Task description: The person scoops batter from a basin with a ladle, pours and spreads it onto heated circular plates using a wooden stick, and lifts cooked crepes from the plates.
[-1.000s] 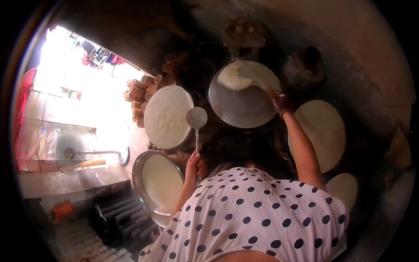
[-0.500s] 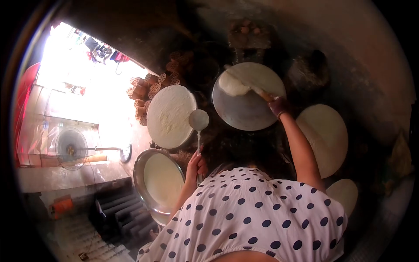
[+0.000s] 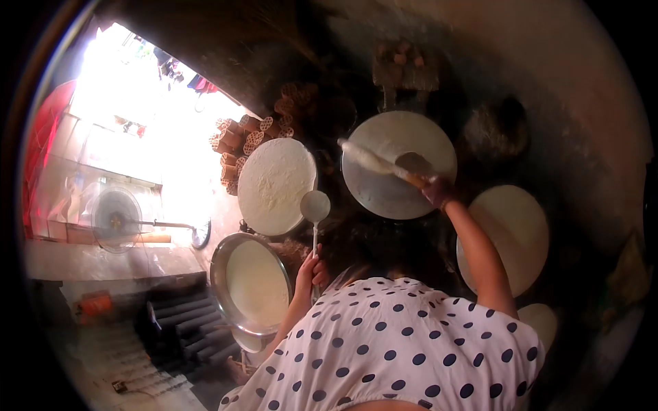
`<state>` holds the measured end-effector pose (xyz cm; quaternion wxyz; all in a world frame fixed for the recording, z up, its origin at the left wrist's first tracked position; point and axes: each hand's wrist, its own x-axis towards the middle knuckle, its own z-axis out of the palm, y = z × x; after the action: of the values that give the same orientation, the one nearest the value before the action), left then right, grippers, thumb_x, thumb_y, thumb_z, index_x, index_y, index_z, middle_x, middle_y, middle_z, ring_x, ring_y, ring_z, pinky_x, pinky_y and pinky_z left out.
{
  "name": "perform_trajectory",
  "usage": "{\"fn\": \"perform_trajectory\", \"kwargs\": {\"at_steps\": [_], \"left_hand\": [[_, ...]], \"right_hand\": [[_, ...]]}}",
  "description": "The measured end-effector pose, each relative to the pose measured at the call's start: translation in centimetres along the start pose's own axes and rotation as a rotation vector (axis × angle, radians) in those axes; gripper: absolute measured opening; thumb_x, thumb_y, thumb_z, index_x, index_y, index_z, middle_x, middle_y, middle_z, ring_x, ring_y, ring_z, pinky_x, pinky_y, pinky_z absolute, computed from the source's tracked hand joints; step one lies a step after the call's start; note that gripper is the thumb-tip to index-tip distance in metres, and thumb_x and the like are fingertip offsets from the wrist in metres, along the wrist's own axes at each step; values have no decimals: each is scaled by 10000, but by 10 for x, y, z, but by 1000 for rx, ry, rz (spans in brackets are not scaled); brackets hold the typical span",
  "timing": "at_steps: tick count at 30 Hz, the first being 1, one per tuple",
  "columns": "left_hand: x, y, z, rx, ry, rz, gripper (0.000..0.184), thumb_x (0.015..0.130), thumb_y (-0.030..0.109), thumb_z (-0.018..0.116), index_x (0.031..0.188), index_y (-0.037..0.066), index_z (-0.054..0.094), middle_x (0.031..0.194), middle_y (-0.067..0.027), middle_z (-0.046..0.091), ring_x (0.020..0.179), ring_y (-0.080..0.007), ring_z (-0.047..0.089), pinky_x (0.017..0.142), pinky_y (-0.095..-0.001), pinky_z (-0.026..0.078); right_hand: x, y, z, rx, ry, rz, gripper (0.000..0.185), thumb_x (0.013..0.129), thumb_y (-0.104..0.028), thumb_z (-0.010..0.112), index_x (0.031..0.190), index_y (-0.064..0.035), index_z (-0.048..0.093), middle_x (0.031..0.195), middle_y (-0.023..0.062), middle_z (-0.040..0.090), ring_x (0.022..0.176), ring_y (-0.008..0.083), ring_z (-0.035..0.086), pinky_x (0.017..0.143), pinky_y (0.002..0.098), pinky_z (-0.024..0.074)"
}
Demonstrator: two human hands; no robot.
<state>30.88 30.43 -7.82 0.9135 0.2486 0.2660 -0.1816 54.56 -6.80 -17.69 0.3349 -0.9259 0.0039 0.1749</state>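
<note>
My left hand (image 3: 312,272) is wrapped round the handle of a ladle (image 3: 315,205), its bowl upward beside a round white-topped pan (image 3: 275,185). My right hand (image 3: 439,192), with a dark covering, grips the wooden handle of a long flat spreader (image 3: 375,162). The spreader's pale, batter-coated blade lies across a round griddle (image 3: 384,198). Thin white batter (image 3: 408,127) coats the griddle's far part, and a bare grey patch shows near the blade. To the left of my left hand is a metal basin (image 3: 218,275) of creamy white batter (image 3: 255,284).
Another round pale-topped pan (image 3: 514,240) stands right of my right arm, with a smaller pale disc (image 3: 539,325) below it. Perforated brown cylinders (image 3: 250,133) are stacked at the upper left. A fan (image 3: 116,219) and dark ridged tubes (image 3: 192,322) stand farther left.
The thick batter blob at the griddle's left has been spread thinner, and the spreader has swung toward the griddle's left edge. The whole view has shifted slightly. Both hands keep their grips.
</note>
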Motion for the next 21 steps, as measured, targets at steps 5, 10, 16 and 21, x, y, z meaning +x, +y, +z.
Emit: {"fn": "perform_trajectory", "kwargs": {"at_steps": [5,10,16,21], "left_hand": [[-14,-8,3,48,55,59,307,984,163,404,1278,209,478,563,50,269,386,-79,291,360,-245,265],[-26,-18,-16,-11,188,61,313,987,174,404,1289,223,470,576,49,278,387,-75,278,362,-241,254],[-43,-33,-34,45,153,98,322,990,189,405,1304,234,457,595,50,299,400,-74,286,386,-234,272],[-31,-23,-35,-44,219,17,320,992,187,394,1303,231,456,590,50,300,396,-70,292,381,-234,276]], "right_hand": [[3,15,-19,307,-74,-89,383,856,-375,584,1146,-133,650,985,155,681,913,350,648,801,400,504],[21,11,15,-12,21,-77,355,822,-193,633,1177,-185,640,1071,144,661,982,308,639,843,380,503],[14,33,-30,-127,-142,-78,401,844,-280,591,1238,-355,575,1069,93,661,937,302,641,833,385,510],[11,19,-6,-70,-20,-109,372,851,-268,594,1219,-319,592,1108,69,654,944,296,640,835,383,507]]}}
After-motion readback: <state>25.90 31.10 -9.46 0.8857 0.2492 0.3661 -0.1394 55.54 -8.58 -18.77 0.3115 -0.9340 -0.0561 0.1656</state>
